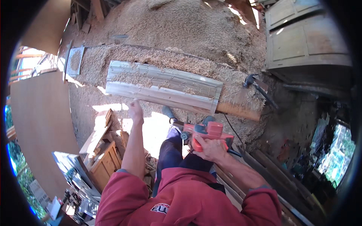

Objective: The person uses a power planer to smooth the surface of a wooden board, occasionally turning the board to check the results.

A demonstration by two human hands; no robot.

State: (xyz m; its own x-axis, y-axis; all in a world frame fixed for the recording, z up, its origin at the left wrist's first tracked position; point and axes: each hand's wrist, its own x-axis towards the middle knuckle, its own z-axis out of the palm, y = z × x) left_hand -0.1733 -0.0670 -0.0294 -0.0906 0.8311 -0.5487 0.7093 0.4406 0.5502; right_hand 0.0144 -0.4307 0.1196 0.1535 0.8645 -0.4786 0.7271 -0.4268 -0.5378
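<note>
My right hand grips a red electric planer, held low in front of my legs, with a black cable at its side. A pale wooden board, strewn with shavings, lies across a shaving-covered bench. My left hand is curled closed just by the board's near edge; what it holds, if anything, is hidden, and I cannot tell if it touches the board. A claw hammer lies at the right end of the bench, past the board.
Behind the bench is a heap of shavings. A wooden cabinet stands at back right. A large plywood sheet leans at left, near a wooden crate. Long planks lie at lower right.
</note>
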